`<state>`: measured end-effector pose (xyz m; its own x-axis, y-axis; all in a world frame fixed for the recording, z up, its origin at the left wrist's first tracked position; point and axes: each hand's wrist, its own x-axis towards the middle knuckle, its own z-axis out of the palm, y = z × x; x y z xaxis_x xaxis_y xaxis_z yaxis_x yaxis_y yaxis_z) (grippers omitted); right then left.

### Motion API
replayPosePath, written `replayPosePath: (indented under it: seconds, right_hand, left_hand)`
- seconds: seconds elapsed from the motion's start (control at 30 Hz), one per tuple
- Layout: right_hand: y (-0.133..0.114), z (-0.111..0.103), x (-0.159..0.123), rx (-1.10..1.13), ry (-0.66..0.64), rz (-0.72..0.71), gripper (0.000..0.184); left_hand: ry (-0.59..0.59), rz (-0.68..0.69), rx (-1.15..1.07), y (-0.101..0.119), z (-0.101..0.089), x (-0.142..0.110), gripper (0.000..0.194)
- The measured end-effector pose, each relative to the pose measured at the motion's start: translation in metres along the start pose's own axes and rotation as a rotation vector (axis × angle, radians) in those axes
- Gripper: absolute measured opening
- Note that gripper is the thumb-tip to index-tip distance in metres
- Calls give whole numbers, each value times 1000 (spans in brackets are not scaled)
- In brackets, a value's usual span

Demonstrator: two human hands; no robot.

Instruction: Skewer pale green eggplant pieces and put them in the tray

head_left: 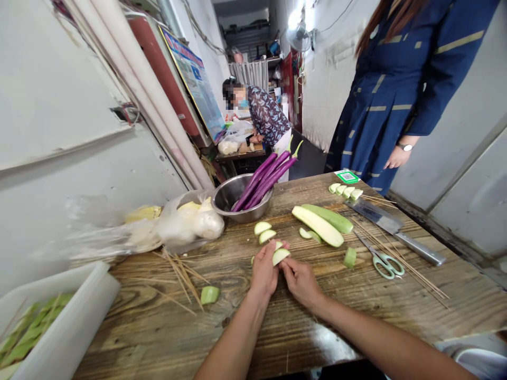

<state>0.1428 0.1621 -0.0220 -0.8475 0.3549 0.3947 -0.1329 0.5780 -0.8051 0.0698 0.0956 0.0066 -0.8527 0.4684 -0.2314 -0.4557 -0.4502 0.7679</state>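
Note:
My left hand [264,270] is closed around pale green zucchini slices, one of which, a half-round zucchini slice [281,257], sticks out between my two hands. My right hand [301,281] pinches right beside that slice; whatever its fingertips grip is hidden. Just beyond the hands, two loose zucchini slices [264,232] lie on the wooden table [245,343]. A zucchini cut lengthwise [319,226] rests to their right, with small cut pieces beside it. At the far right edge, zucchini slices [345,190] sit threaded on thin sticks.
A cleaver [390,224], green-handled scissors [386,263] and bamboo skewers [420,274] lie right. A steel bowl [245,214] holds purple eggplants [265,182]. Left are plastic bags [190,224], more skewers [182,274] and a white bin [75,327]. Two people [267,113] stand beyond the table.

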Motion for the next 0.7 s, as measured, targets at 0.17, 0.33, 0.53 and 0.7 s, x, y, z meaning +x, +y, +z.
replayPosePath:
  seconds: [0.17, 0.33, 0.53, 0.7]
  right_hand:
    - [-4, -3, -1, -14, -34, -26, 28]
    - [-4, -2, -3, -3, -66, -51, 26]
    - [-5, -4, -2, 17, -66, -32, 27]
    - [-7, -4, -2, 20, -77, -34, 26]
  left_hand:
    - [42, 69, 26, 15, -3, 4, 36]
    - [128, 63, 23, 21, -7, 8, 21]
    - [128, 26, -46, 21, -6, 7, 17]
    - [116, 24, -90, 26, -4, 5, 18]
